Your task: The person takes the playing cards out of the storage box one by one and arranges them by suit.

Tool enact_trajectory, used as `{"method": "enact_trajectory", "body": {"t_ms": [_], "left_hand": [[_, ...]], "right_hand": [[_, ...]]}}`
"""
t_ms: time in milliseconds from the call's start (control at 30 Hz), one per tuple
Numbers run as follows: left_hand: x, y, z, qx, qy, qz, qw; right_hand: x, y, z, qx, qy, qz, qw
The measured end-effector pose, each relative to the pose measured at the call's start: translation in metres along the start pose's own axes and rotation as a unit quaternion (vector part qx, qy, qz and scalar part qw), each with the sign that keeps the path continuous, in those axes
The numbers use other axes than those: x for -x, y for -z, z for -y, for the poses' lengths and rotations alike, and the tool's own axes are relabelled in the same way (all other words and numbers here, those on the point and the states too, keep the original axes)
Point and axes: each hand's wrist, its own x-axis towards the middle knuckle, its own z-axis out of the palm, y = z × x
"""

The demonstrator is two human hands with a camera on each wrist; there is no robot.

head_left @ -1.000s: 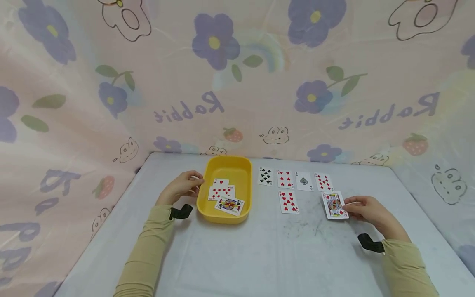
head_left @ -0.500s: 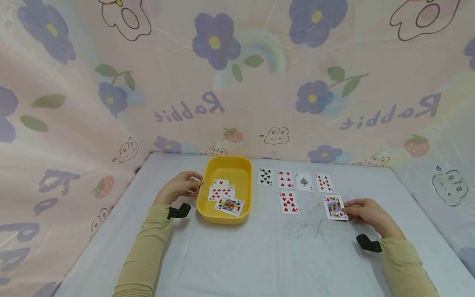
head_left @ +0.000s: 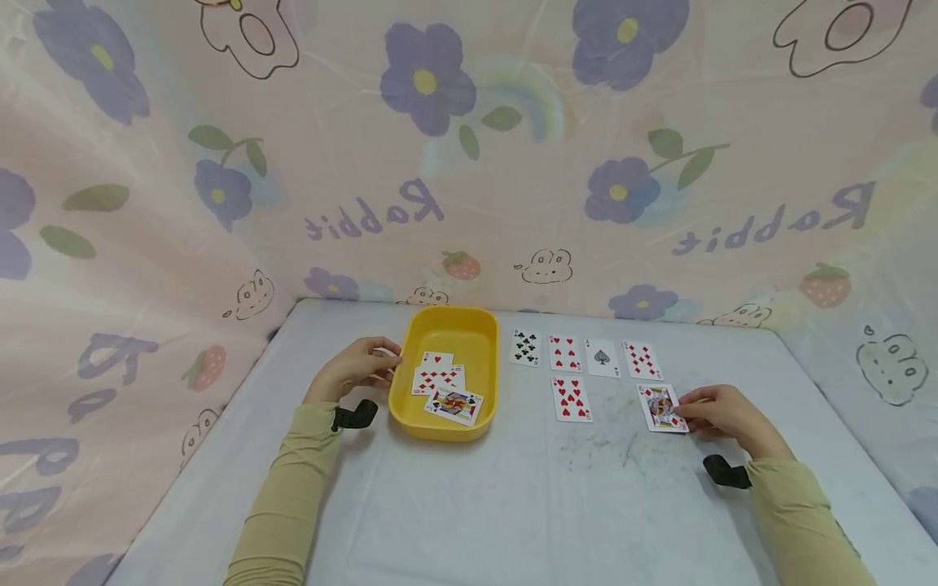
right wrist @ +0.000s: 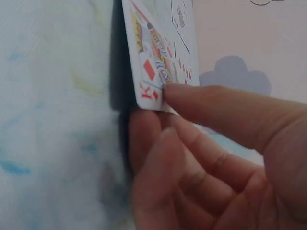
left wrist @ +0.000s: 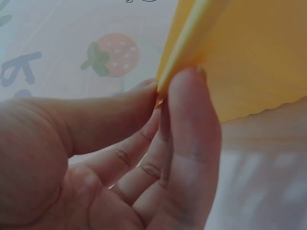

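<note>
Broadly, a printed cloth (head_left: pixel 498 187) rises behind the pale desk (head_left: pixel 469 505) that carries everything. Left of its middle sits the yellow tray (head_left: pixel 440 434), its rim pinched between thumb and finger of the left hand (head_left: pixel 357 370), probably to steady it. The right hand (head_left: pixel 729 417) grips the king of diamonds (head_left: pixel 663 407) near a corner, thumb on top, so most of its face shows. Four cards (head_left: pixel 565 353) form a row, a heart card (head_left: pixel 571 399) in front, seemingly spaced for reading; three overlapping cards (head_left: pixel 454 404) lie inside the tray.
</note>
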Motion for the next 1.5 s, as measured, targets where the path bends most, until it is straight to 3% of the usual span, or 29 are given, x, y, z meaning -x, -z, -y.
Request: {"method": "enact_trajectory", "body": {"t_ms": [500, 700, 900, 1100, 1300, 1500], "left_hand": [[-0.002, -0.003, 0.001, 0.000, 0.021, -0.019, 0.9996], [-0.001, -0.003, 0.004, 0.004, 0.025, -0.022, 0.9994], [0.000, -0.003, 0.000, 0.004, 0.027, -0.023, 0.9993], [-0.002, -0.004, 0.000, 0.007, 0.023, -0.025, 0.9994], [-0.003, -0.005, 0.003, 0.011, 0.021, -0.030, 0.9993], [-0.004, -0.003, 0.004, 0.012, 0.013, -0.028, 0.9994]], "right_hand": [[0.002, 0.001, 0.004, 0.023, 0.008, -0.013, 1.000], [0.003, 0.003, 0.021, 0.065, 0.026, -0.022, 0.997], [0.002, -0.011, 0.074, 0.045, 0.116, 0.039, 0.992], [-0.009, -0.047, 0.141, 0.017, 0.199, 0.118, 0.973], [-0.016, -0.092, 0.205, 0.054, 0.254, 0.165, 0.952], [-0.024, -0.133, 0.246, 0.093, 0.289, 0.209, 0.930]]}}
